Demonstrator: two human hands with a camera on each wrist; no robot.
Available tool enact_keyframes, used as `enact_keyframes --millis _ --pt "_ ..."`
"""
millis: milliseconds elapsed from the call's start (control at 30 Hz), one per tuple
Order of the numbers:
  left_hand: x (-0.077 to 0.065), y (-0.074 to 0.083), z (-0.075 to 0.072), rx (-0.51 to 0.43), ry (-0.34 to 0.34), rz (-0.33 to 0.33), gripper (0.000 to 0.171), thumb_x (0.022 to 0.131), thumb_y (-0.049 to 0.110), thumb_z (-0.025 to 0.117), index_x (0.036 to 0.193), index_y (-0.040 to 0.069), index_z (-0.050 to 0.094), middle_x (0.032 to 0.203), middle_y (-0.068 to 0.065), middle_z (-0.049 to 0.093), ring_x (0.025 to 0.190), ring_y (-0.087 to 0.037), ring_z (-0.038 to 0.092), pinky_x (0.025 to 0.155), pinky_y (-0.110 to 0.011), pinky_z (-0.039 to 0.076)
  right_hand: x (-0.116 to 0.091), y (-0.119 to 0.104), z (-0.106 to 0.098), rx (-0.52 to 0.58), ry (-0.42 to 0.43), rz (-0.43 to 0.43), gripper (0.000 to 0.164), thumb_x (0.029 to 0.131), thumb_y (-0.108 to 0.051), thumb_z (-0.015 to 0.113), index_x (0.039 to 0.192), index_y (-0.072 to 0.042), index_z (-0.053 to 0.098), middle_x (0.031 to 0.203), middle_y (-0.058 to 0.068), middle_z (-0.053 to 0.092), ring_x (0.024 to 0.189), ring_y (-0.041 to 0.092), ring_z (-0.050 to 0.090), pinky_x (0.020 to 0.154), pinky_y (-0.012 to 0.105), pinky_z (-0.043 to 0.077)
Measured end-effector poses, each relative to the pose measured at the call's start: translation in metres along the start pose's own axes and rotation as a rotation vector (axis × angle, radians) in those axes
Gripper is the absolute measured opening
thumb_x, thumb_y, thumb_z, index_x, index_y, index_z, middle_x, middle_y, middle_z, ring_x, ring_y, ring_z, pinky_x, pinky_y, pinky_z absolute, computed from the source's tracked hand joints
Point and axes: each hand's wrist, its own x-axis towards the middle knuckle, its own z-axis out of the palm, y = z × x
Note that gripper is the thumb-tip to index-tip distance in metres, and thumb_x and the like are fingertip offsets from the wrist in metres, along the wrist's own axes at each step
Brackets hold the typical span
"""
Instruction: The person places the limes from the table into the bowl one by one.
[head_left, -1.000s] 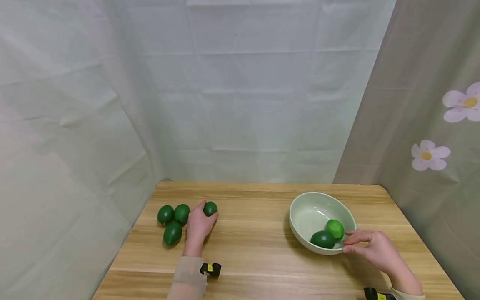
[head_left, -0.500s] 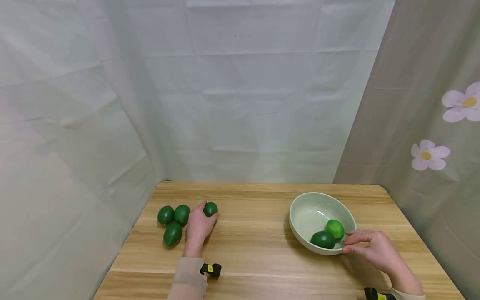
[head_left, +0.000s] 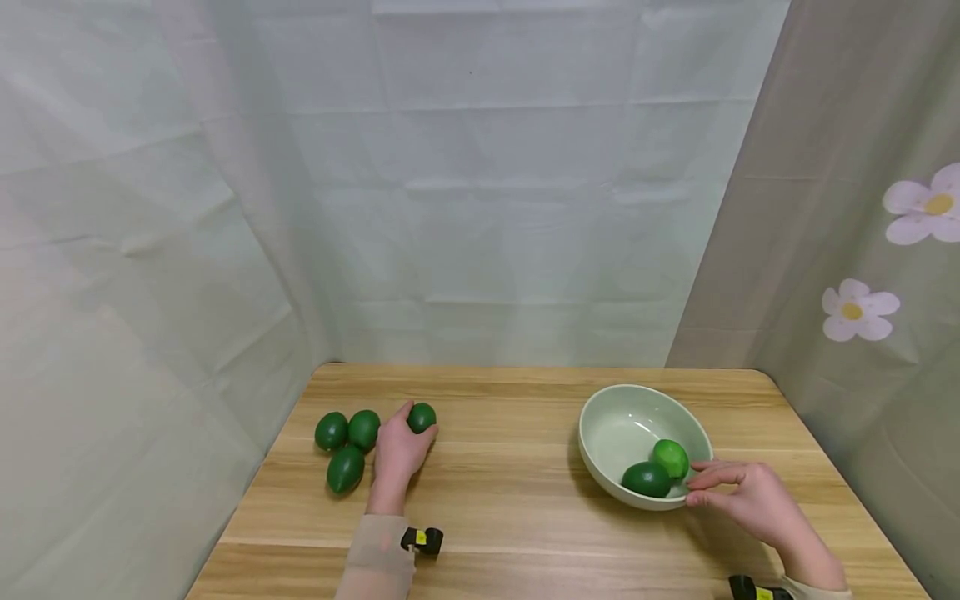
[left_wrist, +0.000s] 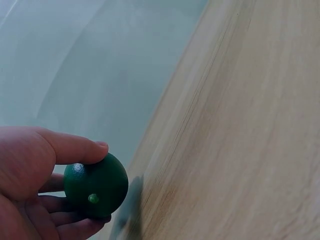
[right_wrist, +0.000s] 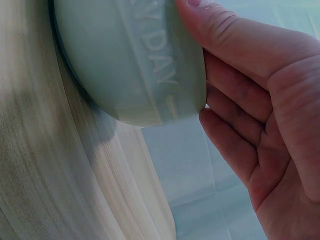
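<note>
On the left of the table, my left hand (head_left: 401, 447) holds a glossy dark green avocado (left_wrist: 97, 185) between thumb and fingers. A small pale stem nub shows on it in the left wrist view. Just left of this hand lie several more avocados (head_left: 346, 469) grouped together. Across the table, my right hand (head_left: 757, 500) pinches the near right rim of a pale green bowl (head_left: 615, 429), thumb outside and fingertips over the edge. Inside the bowl, a dark green avocado (head_left: 647, 480) rests against a brighter green lime (head_left: 670, 458). Raised lettering marks the bowl's outer wall in the right wrist view.
The wooden table (head_left: 510, 500) carries everything, its far edge running along a pale hanging cloth (head_left: 495, 208). A cloth with white flowers (head_left: 861, 310) hangs on the right. Each wrist wears a black camera mount (head_left: 422, 540).
</note>
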Motion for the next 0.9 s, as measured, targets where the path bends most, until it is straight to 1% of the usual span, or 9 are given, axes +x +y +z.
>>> enact_keyframes --millis 300,567,900 --pt "0.0004 0.0011 0.0011 -0.006 0.011 0.018 0.072 0.095 0.023 0.08 0.155 -0.005 0.05 0.149 -0.032 0.056 0.132 -0.051 0.058 0.105 -0.064 0.05 -0.0002 -0.0001 0.0002 -0.006 0.01 -0.012 0.018 0.072 -0.03 0.1 0.082 -0.033 0.085 0.102 -0.003 0.082 0.102 0.006 0.072 0.089 0.003 0.039" --pt "0.0016 0.0022 0.0019 0.002 0.019 0.025 0.073 0.095 0.023 0.081 0.155 -0.005 0.05 0.148 -0.033 0.057 0.132 -0.052 0.057 0.105 -0.064 0.05 -0.0004 -0.0012 0.0002 -0.008 0.007 -0.003 0.019 0.071 -0.03 0.1 0.082 -0.033 0.085 0.102 -0.003 0.082 0.103 0.007 0.073 0.089 0.004 0.04" --pt "0.0004 0.0018 0.0021 -0.002 0.02 0.043 0.072 0.095 0.024 0.081 0.154 -0.005 0.052 0.148 -0.032 0.057 0.132 -0.052 0.057 0.106 -0.063 0.05 0.0007 0.0002 0.002 0.024 0.023 -0.024 0.019 0.071 -0.027 0.101 0.082 -0.031 0.086 0.102 0.0 0.082 0.103 0.004 0.072 0.09 0.0 0.036"
